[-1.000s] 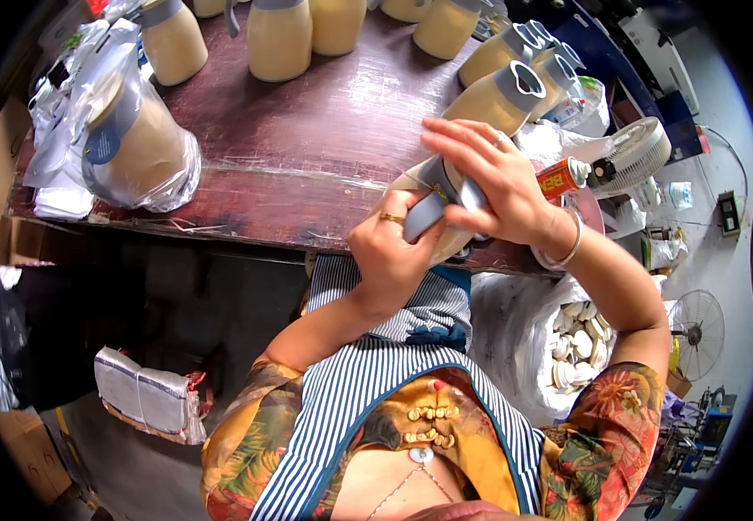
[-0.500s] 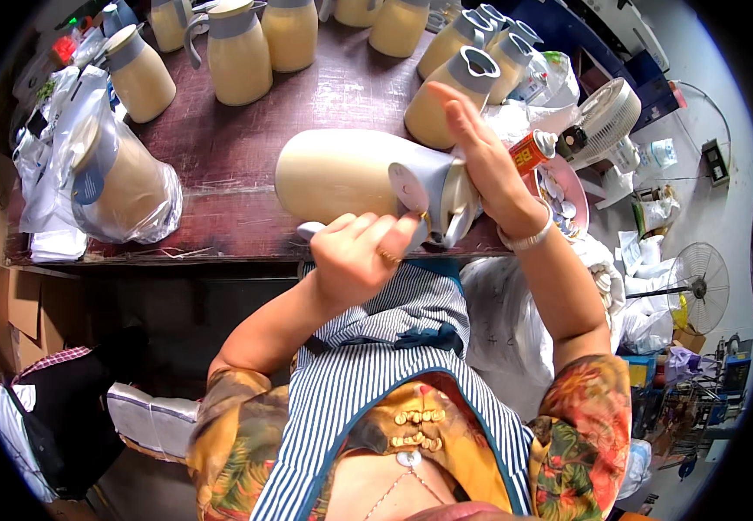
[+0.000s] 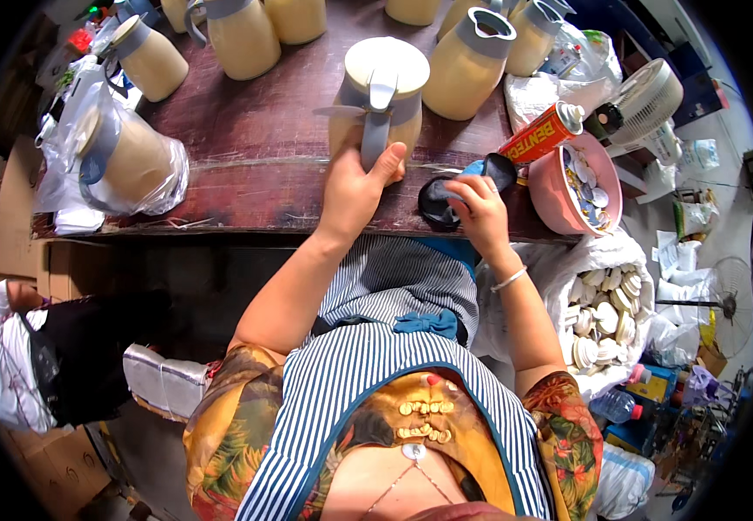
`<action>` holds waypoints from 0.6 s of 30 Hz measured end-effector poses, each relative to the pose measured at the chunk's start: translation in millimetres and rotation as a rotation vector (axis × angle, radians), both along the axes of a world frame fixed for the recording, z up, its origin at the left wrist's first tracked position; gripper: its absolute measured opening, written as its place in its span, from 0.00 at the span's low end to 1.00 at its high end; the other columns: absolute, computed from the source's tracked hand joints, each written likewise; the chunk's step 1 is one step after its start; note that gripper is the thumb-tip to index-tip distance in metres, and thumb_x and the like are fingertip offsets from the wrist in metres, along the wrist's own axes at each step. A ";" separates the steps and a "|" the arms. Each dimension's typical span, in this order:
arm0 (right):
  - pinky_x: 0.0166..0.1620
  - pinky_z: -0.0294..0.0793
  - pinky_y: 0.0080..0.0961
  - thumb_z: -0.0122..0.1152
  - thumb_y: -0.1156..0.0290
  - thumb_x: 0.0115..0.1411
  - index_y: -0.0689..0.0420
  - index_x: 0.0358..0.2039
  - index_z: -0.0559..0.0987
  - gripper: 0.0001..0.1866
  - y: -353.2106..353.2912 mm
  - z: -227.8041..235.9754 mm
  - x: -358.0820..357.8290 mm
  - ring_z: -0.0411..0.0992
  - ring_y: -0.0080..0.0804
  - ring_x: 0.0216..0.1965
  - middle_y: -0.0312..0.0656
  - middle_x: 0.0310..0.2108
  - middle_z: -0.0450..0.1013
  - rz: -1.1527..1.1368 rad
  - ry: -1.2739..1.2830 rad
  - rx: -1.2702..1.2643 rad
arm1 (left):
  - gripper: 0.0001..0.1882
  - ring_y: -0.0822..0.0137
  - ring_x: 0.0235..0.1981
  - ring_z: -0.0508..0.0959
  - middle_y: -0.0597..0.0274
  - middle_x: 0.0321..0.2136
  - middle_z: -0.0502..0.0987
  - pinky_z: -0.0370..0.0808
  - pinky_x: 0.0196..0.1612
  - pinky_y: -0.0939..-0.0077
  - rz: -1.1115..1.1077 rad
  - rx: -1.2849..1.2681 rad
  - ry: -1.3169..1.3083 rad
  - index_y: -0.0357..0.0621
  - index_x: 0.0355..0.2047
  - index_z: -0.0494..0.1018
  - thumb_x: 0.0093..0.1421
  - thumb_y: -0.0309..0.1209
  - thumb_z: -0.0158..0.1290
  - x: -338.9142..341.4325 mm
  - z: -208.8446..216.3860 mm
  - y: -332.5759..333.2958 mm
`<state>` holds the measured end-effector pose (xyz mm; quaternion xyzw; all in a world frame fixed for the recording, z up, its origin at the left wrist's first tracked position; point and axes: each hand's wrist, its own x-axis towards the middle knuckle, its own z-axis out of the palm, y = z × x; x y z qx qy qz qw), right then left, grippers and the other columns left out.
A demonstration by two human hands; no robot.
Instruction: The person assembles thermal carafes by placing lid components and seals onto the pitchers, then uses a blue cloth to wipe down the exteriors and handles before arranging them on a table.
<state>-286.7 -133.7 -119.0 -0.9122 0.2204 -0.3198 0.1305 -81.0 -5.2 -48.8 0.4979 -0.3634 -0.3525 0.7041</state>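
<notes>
Cream jug with the grey collar [image 3: 382,95] is just past the left hand [image 3: 361,187], lid side facing me, so I'm looking down on the pale lid [image 3: 387,62]. Left fingers are wrapped around the grey handle [image 3: 374,137], thumb along its right side. Right hand [image 3: 483,213] is well apart, down on a black-and-blue bundle [image 3: 437,201], fingertips bunched; can't tell if they're actually pinching it or just resting there.

Handling-wise, my guess is a stiff shell, light to middling weight, and a bit slick on that glossy body, so I'd trust the handle over the belly. Bare palm on the side might skid. If there's a glass liner in there, knocks would be bad news, but I can't see inside.

Stuff I can't make out from my end: the base is hidden behind the left hand, so no clue whether it's touching the table [image 3: 246,148]. Some thin grey thing [image 3: 339,111] pokes out left of the collar, maybe a tag, seen nearly edge-on. Beyond the hands, the far jugs [image 3: 298,19] get chopped by the top edge.
</notes>
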 end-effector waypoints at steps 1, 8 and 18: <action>0.52 0.71 0.36 0.69 0.74 0.47 0.52 0.40 0.79 0.17 -2.7 -7.0 8.8 0.71 0.42 0.47 0.37 0.41 0.75 -0.008 0.041 -0.108 | 0.20 0.76 0.32 0.71 0.66 0.30 0.74 0.67 0.40 0.82 -0.090 0.055 0.018 0.38 0.37 0.70 0.66 0.46 0.54 1.6 1.4 -1.8; 0.51 0.69 0.28 0.69 0.82 0.48 0.61 0.32 0.80 0.10 -25.9 -30.6 24.0 0.72 0.32 0.42 0.38 0.39 0.76 0.386 -0.393 0.698 | 0.21 0.73 0.27 0.60 0.71 0.21 0.60 0.61 0.36 0.78 -0.221 -0.061 0.238 0.46 0.27 0.63 0.71 0.49 0.42 -0.2 15.6 -39.1; 0.49 0.72 0.19 0.61 0.82 0.60 0.64 0.47 0.77 0.14 -24.2 -0.4 48.5 0.74 0.21 0.43 0.37 0.40 0.77 0.407 -0.623 0.960 | 0.17 0.73 0.27 0.59 0.73 0.22 0.58 0.61 0.34 0.79 -0.145 -0.151 0.422 0.48 0.29 0.62 0.72 0.44 0.45 -39.8 36.2 -87.2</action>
